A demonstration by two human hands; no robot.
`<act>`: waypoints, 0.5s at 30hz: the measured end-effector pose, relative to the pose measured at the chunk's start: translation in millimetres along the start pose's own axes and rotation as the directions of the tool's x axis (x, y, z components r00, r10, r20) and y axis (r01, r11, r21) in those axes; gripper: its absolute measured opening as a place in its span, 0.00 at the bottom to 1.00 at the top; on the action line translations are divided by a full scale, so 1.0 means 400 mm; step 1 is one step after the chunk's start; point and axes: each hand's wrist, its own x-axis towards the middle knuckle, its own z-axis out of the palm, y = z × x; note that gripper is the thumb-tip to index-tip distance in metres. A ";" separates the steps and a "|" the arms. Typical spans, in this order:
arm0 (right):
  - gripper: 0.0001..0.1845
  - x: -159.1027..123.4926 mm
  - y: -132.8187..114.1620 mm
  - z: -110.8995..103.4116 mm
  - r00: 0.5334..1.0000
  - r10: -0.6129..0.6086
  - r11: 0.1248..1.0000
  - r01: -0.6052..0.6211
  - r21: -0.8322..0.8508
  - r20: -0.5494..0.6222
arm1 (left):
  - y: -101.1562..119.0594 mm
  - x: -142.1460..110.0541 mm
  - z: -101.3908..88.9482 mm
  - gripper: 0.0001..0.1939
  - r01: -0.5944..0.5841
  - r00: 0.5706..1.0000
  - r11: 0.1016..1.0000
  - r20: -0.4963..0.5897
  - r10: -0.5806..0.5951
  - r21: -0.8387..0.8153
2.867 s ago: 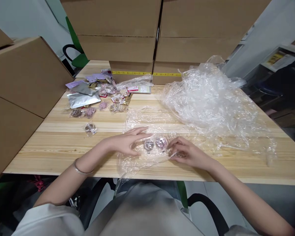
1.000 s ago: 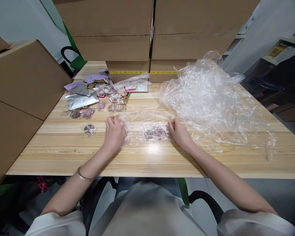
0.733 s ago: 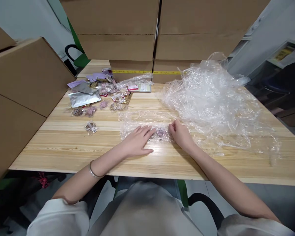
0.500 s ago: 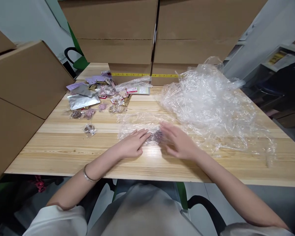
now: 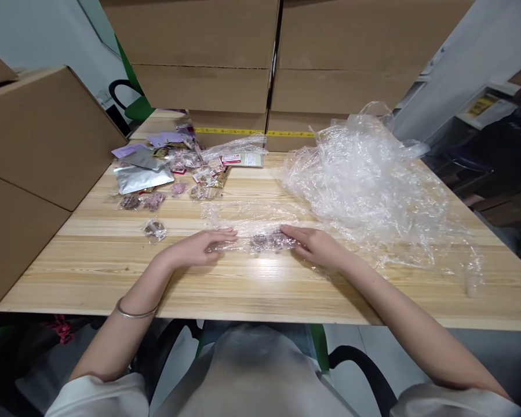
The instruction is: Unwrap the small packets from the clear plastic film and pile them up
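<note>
A folded strip of clear plastic film is lying flat on the pale wooden table, with two small dark round pieces showing inside it. The left hand is resting flat on the film's left end, fingers stretched out. The right hand is pressing flat on the film's right end, fingers open and holding nothing. Right of the film, a big crumpled heap of clear plastic is spreading toward the table's right edge. Behind and left of the film, small packets are lying scattered, with one lone wrapped piece nearer. A red-and-white label shows among them, its writing too small to read. Cardboard boxes are standing behind the film, one crossed by yellow tape. Bare wood is lying between the film and the table's near edge.
</note>
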 end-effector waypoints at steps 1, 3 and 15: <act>0.28 0.004 0.004 -0.008 1.000 0.027 0.997 -0.027 0.070 0.003 | -0.006 -0.004 -0.007 0.23 0.022 1.000 0.997 -0.009 -0.023 -0.079; 0.23 0.011 0.018 -0.023 0.997 0.081 0.967 -0.081 0.242 0.009 | -0.016 -0.007 -0.015 0.18 0.096 0.991 0.967 -0.066 -0.115 -0.234; 0.27 0.098 0.054 0.008 0.874 0.460 0.849 -0.381 0.367 -0.156 | -0.044 0.092 0.052 0.18 0.275 0.631 0.882 -0.620 -0.466 -0.382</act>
